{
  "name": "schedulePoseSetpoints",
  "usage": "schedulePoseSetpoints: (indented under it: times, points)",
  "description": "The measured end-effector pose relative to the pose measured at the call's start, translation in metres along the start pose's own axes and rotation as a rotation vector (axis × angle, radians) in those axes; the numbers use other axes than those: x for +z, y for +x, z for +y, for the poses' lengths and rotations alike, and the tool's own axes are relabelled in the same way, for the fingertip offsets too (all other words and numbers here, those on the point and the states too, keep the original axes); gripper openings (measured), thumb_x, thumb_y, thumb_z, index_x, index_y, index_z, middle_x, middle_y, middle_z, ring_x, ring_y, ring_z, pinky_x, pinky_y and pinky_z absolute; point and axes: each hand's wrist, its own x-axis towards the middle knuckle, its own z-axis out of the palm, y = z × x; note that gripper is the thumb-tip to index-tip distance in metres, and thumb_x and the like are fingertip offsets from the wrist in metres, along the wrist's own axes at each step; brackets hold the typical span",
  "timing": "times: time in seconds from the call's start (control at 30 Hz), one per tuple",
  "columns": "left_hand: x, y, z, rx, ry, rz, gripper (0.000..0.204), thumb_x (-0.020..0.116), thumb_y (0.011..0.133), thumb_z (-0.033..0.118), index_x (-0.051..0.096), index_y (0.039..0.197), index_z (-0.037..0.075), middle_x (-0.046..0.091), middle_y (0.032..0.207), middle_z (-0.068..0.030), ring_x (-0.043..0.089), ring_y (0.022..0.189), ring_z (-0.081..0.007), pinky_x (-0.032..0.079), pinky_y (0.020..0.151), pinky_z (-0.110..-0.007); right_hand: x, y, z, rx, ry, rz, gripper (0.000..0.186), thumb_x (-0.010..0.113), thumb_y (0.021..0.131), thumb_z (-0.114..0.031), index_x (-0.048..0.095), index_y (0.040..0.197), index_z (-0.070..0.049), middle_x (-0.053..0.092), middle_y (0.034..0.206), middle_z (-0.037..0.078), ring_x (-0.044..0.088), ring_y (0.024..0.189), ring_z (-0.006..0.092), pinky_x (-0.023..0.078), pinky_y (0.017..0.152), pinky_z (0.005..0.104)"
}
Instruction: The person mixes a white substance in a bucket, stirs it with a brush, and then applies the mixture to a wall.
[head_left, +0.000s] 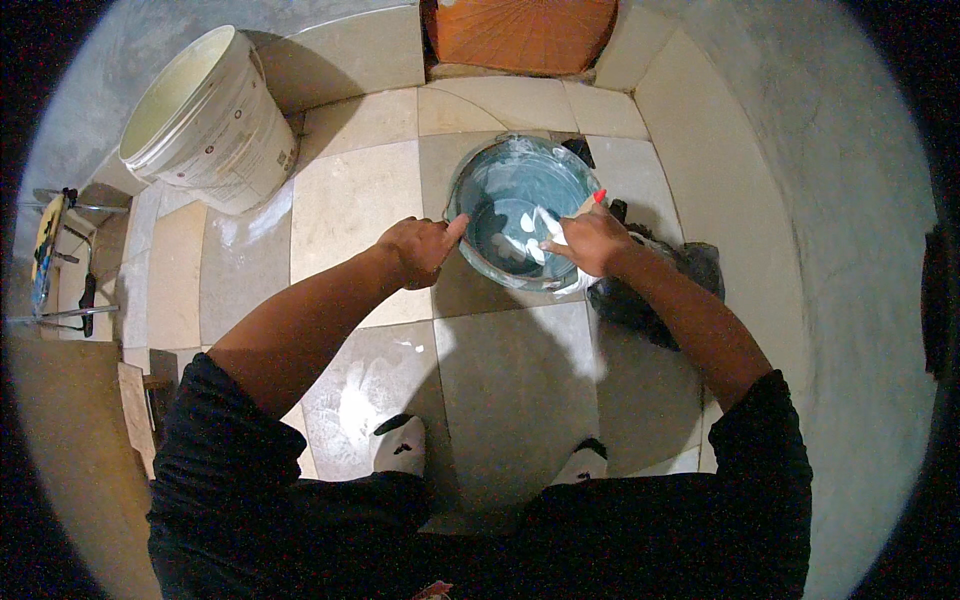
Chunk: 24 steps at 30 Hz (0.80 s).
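A grey-blue bucket point(478, 262) sits on the tiled floor in front of me, its inner wall smeared with white. White patches show at its bottom; whether they are liquid, powder or reflection I cannot tell. My left hand point(425, 250) is closed on the left rim, thumb on the edge. At the right rim, my right hand point(592, 245) is closed around a tool with a bright red end point(600, 196). A whitish part by those fingers reaches over the bucket, but the tool's kind stays unclear.
Beside the bucket on the right lies a black plastic bag point(645, 305). A large white pail point(215, 135) stands at the far left. An orange panel point(520, 35) is at the back. My socked feet point(400, 445) are on the white-smudged tiles, and walls rise on both sides.
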Motion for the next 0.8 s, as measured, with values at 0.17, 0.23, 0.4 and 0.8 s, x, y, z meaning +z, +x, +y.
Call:
schedulePoseSetpoints:
  times: [0.17,0.23,0.4,0.8]
  points:
    - [-0.003,0.001,0.002,-0.020,-0.012,-0.045,0.069,0.059,0.084,0.009,0.030,0.146,-0.001,0.068,0.105,-0.0266,0.068,0.098,-0.0437,0.055,0.087,-0.051,0.008,0.004,0.007,-0.088,-0.050,0.011,0.057,0.042,0.104,-0.051,0.066,0.100,0.001,0.069,0.089,0.021,0.068,0.094,0.0378,0.043,0.095,0.0562]
    - [-0.007,0.003,0.004,-0.029,-0.008,-0.067,0.070,0.060,0.084,0.009,0.029,0.146,0.000,0.068,0.105,-0.0262,0.068,0.098,-0.0434,0.055,0.087,-0.050,0.020,0.005,0.016,-0.145,-0.104,0.046,0.055,0.043,0.104,-0.050,0.066,0.096,0.000,0.068,0.086,0.019,0.068,0.092,0.0367,0.046,0.090,0.0549]
    - [0.002,0.002,-0.002,-0.032,-0.012,-0.036,0.071,0.061,0.084,0.009,0.028,0.147,0.000,0.068,0.107,-0.0249,0.068,0.100,-0.0422,0.055,0.088,-0.050,0.027,0.012,0.019,-0.205,-0.048,0.146,0.052,0.051,0.102,-0.048,0.066,0.087,0.000,0.067,0.081,0.018,0.068,0.086,0.0384,0.049,0.084,0.0499]
    - [-0.006,-0.001,0.002,-0.038,-0.023,-0.061,0.072,0.058,0.085,0.010,0.027,0.149,0.001,0.068,0.111,-0.0255,0.068,0.102,-0.0427,0.055,0.089,-0.050,0.019,0.011,0.016,-0.168,0.079,0.122,0.049,0.055,0.101,-0.045,0.066,0.084,0.000,0.068,0.086,0.023,0.067,0.088,0.0421,0.051,0.082,0.0499]
